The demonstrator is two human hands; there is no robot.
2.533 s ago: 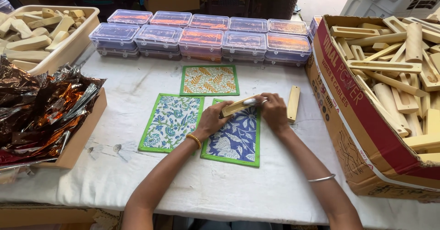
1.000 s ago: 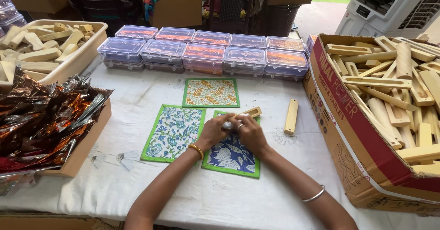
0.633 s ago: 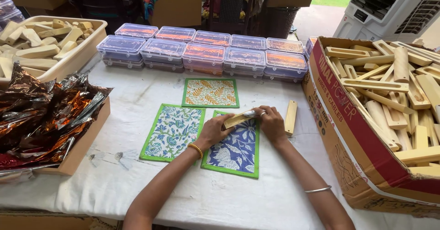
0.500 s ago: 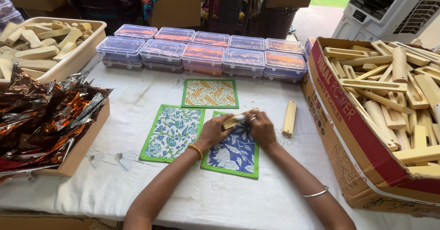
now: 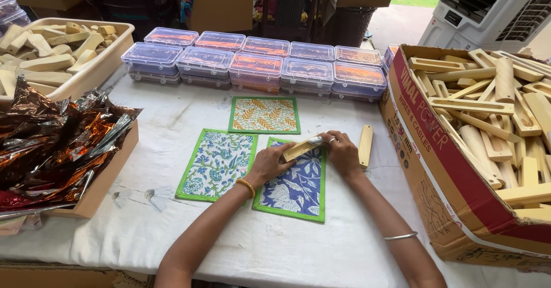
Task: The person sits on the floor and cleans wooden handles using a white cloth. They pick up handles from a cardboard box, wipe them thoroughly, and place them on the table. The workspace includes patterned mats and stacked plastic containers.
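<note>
A pale wooden holder piece (image 5: 301,148) is gripped at its ends by the left hand (image 5: 268,164) and the right hand (image 5: 342,151), held tilted just above a dark blue leaf-print cloth mat with green border (image 5: 294,183); beside it a blue floral green-edged mat (image 5: 217,163) is laid on the white-covered table (image 5: 270,248); a second pale wooden bar (image 5: 365,146) is set just right of the right hand; farther off, a yellow leaf-print mat (image 5: 264,115) is seen before 2 rows of clear plastic lidded boxes (image 5: 252,62); a red-sided cardboard box of wooden pieces (image 5: 436,167) is placed at the right.

Clear lidded boxes (image 5: 255,58) line the table's far edge, crumpled foil wrappers (image 5: 51,144) lie left
</note>
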